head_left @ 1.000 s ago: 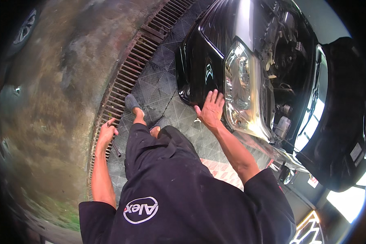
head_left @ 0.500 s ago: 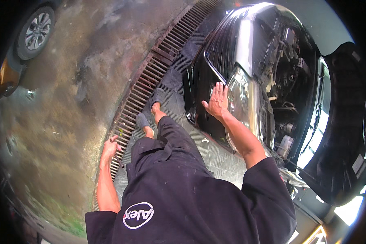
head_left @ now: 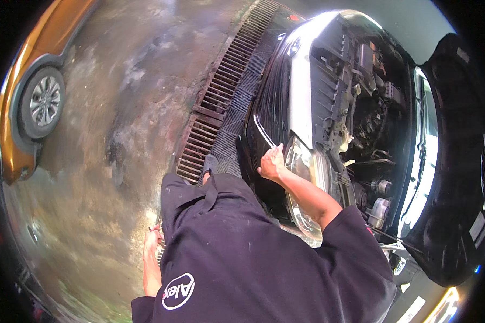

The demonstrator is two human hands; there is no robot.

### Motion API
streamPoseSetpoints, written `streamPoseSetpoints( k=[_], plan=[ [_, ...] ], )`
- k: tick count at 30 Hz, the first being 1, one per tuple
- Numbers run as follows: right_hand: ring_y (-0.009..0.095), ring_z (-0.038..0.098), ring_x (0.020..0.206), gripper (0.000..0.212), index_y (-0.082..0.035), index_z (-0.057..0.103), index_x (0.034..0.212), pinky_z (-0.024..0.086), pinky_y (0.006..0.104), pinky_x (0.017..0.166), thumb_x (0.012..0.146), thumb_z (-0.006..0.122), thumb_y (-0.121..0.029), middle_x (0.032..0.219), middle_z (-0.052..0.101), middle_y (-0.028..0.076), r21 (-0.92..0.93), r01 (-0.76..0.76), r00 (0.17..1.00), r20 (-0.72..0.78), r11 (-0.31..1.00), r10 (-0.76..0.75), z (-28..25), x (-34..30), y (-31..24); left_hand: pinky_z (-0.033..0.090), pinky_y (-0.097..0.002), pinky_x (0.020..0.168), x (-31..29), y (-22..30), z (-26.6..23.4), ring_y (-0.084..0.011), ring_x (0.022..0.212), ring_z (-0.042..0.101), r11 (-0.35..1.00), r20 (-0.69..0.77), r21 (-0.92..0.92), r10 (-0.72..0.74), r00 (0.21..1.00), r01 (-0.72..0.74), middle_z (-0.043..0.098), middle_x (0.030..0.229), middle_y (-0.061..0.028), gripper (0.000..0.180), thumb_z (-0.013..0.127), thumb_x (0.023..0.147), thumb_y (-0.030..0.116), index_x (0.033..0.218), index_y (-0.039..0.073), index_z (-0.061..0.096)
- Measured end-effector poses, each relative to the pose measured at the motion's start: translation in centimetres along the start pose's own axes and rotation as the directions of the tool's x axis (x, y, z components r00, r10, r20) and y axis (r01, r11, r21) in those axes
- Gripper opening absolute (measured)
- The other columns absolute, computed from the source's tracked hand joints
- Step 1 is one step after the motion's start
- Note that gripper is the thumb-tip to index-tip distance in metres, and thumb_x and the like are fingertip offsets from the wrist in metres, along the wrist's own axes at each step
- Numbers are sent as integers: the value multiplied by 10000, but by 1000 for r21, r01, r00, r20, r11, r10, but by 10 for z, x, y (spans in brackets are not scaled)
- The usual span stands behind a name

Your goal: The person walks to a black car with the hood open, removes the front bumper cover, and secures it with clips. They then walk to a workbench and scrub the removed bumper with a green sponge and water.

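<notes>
A black car's front end stands to my right. My right hand is at its corner, between the headlight and the front grille. Its fingers are bent over the end of a chrome trim strip. Low at my left side, beside my dark clothing, my left hand is closed, its fingers partly hidden. Something small and dark shows at these fingers, too small to name.
The engine bay lies exposed under the raised black hood. A metal drain grate runs along the floor beside dark tiles. An orange car stands at the far left on stained wet concrete.
My right hand has gone from lying flat with fingers stretched to bent fingers at the trim strip. My body has moved toward the car; the left hand sits lower. More of the orange car shows.
</notes>
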State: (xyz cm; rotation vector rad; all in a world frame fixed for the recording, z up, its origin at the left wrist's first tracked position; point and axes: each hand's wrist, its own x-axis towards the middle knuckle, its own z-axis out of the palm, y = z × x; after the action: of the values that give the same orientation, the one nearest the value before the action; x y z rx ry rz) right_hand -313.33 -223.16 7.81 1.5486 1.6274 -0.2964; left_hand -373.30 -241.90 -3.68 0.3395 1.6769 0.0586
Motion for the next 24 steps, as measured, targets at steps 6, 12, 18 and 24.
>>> streamPoseSetpoints(
  k=[6,12,18,24],
  plan=[
    [426,203,1630,1016,125,360,1597,144,587,1318,958,636,-615,1707,315,294,308,-138,860,-434,941,268,-121,27,52,340,-320,407,26,115,-27,-137,458,442,995,32,97,-29,999,26,691,733,-45,598,461,852,81,1430,85,613],
    [403,117,1657,952,59,259,1669,148,581,1323,1017,582,-555,1779,176,223,249,-323,814,-418,913,402,-146,69,131,335,-318,407,88,246,-87,-134,457,430,984,105,175,-7,994,-11,690,740,-45,595,465,846,82,1423,93,614],
    [398,93,1660,990,35,181,1691,120,538,1337,992,663,-472,1789,126,223,557,-543,650,-195,628,735,-116,20,70,354,-317,416,119,454,-211,-135,481,423,992,129,89,81,988,-93,671,730,-56,674,499,796,74,1467,69,557],
    [443,75,1652,1036,82,154,1678,96,554,1337,1003,604,-563,1765,129,295,619,-733,430,98,284,897,-146,34,36,345,-302,443,144,633,-285,-125,496,434,960,66,129,241,968,-248,661,706,-52,655,510,802,71,1455,52,560]
  ],
)
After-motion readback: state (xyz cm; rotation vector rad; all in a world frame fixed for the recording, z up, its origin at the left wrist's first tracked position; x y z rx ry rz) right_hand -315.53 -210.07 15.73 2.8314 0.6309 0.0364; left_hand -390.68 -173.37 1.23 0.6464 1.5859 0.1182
